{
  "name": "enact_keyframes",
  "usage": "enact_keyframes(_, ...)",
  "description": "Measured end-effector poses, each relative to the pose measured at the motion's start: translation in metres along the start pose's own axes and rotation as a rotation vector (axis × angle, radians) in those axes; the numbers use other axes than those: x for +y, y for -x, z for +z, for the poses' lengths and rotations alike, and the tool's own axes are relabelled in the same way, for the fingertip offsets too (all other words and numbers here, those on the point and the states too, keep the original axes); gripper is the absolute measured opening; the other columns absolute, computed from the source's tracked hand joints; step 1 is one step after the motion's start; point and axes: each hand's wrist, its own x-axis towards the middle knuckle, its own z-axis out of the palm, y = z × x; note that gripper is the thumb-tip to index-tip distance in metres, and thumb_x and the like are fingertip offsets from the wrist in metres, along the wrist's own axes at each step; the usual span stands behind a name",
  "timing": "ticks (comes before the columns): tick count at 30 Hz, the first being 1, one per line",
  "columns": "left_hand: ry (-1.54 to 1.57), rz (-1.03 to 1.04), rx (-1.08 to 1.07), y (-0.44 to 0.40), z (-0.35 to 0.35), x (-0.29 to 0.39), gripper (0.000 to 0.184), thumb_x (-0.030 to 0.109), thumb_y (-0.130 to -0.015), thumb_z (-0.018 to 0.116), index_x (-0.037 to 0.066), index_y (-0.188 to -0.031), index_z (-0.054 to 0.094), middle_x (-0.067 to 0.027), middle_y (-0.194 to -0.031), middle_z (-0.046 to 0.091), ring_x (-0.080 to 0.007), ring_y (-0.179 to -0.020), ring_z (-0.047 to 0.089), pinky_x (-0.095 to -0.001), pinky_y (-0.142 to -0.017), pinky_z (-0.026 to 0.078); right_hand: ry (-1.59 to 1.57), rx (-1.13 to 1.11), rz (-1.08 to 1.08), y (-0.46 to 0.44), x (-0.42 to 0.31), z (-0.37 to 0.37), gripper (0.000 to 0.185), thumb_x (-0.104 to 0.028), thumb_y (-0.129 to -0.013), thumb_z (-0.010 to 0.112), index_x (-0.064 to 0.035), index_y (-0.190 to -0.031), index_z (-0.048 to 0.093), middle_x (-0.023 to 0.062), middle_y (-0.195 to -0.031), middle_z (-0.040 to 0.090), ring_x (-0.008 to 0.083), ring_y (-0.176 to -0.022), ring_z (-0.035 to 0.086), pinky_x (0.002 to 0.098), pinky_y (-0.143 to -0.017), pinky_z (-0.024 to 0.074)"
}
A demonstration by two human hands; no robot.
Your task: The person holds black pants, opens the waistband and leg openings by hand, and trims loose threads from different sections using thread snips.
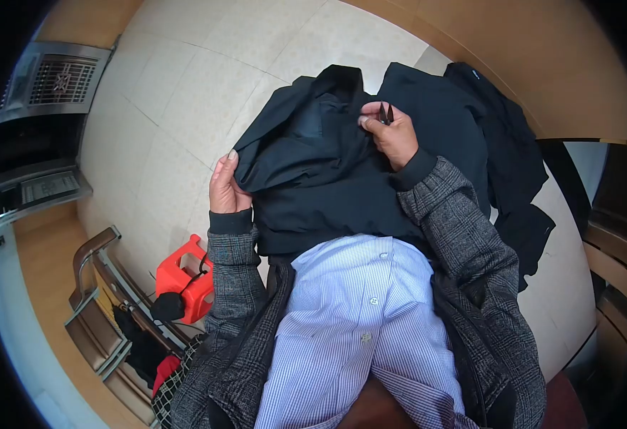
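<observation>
A dark garment [327, 193] lies across my lap, its upper part folded open to show a smoother lining patch. My left hand [227, 184] pinches the garment's left edge, with the thumb on top and the other fingers partly under the cloth. At the garment's upper right, my right hand [392, 134] is closed around small black thread snips [386, 113]. Their two pointed blades stick up apart from each other, while the handle is hidden in the palm. The right thumb and index finger are at the cloth's edge; whether they pinch it I cannot tell.
More dark clothing [442, 118] lies to the right, beside a wooden panel [542, 64]. Pale tiles [177, 93] cover the floor. A red plastic container [192, 279] stands at lower left, near a metal-framed chair [99, 314]. Further left is a dark cabinet with a metal grille [60, 79].
</observation>
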Motion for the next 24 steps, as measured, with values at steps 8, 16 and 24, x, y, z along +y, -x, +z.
enact_keyframes(8, -0.086, 0.030, 0.009, 0.001, -0.002, -0.002, 0.020, 0.007, -0.094, 0.056, -0.002, -0.113, 0.054, -0.0121, -0.099, 0.066, -0.0144, -0.081, 0.066, -0.0218, -0.075, 0.053, -0.140, 0.004, 0.185, 0.003, -0.014, 0.006, 0.008, -0.006, -0.083, 0.066, -0.0046, -0.090, 0.065, -0.0015, -0.074, 0.057, 0.0037, -0.061, 0.044, 0.0148, -0.057, 0.0356)
enact_keyframes(16, -0.241, 0.059, 0.040, 0.004, 0.001, -0.007, 0.020, 0.011, -0.095, 0.059, -0.002, -0.110, 0.056, -0.0099, -0.095, 0.066, -0.0118, -0.079, 0.063, -0.0202, -0.075, 0.051, 0.104, -0.052, 0.012, -0.009, 0.005, 0.017, 0.007, -0.008, -0.082, 0.070, -0.0030, -0.084, 0.066, -0.0010, -0.075, 0.059, 0.0047, -0.062, 0.046, 0.0161, -0.057, 0.0380)
enact_keyframes(24, -0.294, 0.053, 0.039, 0.004, -0.014, -0.011, 0.020, 0.014, -0.095, 0.061, -0.001, -0.107, 0.058, -0.0078, -0.093, 0.065, -0.0099, -0.074, 0.060, -0.0193, -0.072, 0.049, 0.095, -0.037, -0.015, -0.001, 0.006, 0.017, 0.009, -0.009, -0.082, 0.071, -0.0015, -0.081, 0.067, -0.0003, -0.073, 0.059, 0.0063, -0.063, 0.048, 0.0174, -0.059, 0.0402)
